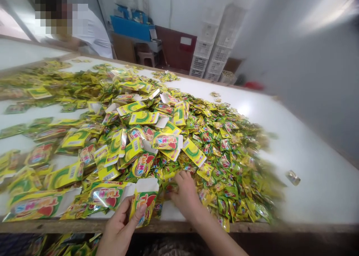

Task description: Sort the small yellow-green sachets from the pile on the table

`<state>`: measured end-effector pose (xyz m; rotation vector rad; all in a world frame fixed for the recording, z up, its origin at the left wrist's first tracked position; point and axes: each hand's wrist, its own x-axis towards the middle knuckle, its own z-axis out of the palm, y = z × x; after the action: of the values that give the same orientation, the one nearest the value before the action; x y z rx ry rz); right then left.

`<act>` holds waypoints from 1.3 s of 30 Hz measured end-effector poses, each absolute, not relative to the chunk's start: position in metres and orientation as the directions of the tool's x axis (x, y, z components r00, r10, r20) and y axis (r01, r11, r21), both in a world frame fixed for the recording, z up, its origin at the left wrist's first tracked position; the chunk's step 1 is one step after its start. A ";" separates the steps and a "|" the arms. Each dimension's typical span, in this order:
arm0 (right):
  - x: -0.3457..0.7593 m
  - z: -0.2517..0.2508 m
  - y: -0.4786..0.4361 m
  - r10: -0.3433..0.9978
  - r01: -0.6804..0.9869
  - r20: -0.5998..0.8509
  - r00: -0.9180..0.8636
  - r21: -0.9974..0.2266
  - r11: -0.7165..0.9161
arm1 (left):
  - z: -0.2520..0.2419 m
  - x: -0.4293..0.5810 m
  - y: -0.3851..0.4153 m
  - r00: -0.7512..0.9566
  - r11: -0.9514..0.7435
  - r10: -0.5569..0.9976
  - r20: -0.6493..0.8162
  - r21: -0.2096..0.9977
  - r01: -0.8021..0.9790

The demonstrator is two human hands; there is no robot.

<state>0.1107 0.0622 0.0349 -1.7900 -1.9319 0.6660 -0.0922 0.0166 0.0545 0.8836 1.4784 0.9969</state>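
My left hand (120,222) grips a small yellow and green candy box (144,203) at the table's front edge, thumb across its printed front. The white end flap of that box stands up. Just to the right, my right hand (186,194) reaches into a heap of small shiny sachets (230,166), its fingers curled and closed at the heap's edge. What those fingers hold is hidden. More boxes of the same kind (144,117) lie piled beyond both hands, many with white flaps sticking out.
The white table (314,170) has a wooden rim (244,227). A single sachet (293,177) lies apart at the right. Another person (92,31) is across the table at the far left. White crates (207,50) are stacked behind, near a blue desk (131,27) and a stool (144,54).
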 end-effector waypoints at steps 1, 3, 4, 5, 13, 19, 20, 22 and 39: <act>0.113 0.036 0.060 0.997 0.737 0.010 -0.078 -0.673 0.064 | 0.049 -0.093 0.017 -0.108 0.351 0.933 -0.342 0.934 0.068; 0.119 0.042 0.056 0.999 0.568 0.031 -0.024 -0.822 0.039 | 0.040 -0.089 0.018 -0.087 0.301 0.953 -0.289 0.935 0.188; 0.122 0.048 0.055 0.999 0.473 0.042 0.017 -0.880 0.028 | 0.037 -0.085 0.019 -0.072 0.266 0.964 -0.256 0.932 0.244; 0.126 0.055 0.055 0.997 0.393 0.057 0.051 -0.919 0.032 | 0.036 -0.080 0.021 -0.048 0.226 0.974 -0.222 0.929 0.294; 0.152 0.100 0.060 0.979 0.281 0.196 0.061 -0.944 0.171 | 0.042 -0.043 0.032 0.136 0.046 0.985 -0.110 0.913 0.406; 0.153 0.082 0.064 0.999 0.043 0.016 0.034 -0.999 0.014 | 0.041 -0.037 0.037 0.093 0.081 0.987 -0.131 0.905 0.417; 0.153 0.079 0.065 1.000 0.112 0.025 0.018 -0.993 0.023 | 0.041 -0.037 0.038 0.090 0.084 0.987 -0.133 0.905 0.417; 0.155 0.075 0.067 0.996 0.296 0.090 0.024 -0.952 0.079 | 0.042 -0.036 0.038 0.095 0.078 0.987 -0.129 0.904 0.420; 0.152 0.115 0.079 0.901 0.769 0.130 -0.413 -0.481 0.421 | 0.037 -0.047 0.034 0.146 0.104 0.978 -0.151 0.953 0.286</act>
<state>0.1517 0.0788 0.1154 -1.4292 -2.3116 0.4965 -0.0467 0.0342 0.0375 1.3839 1.3388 0.8442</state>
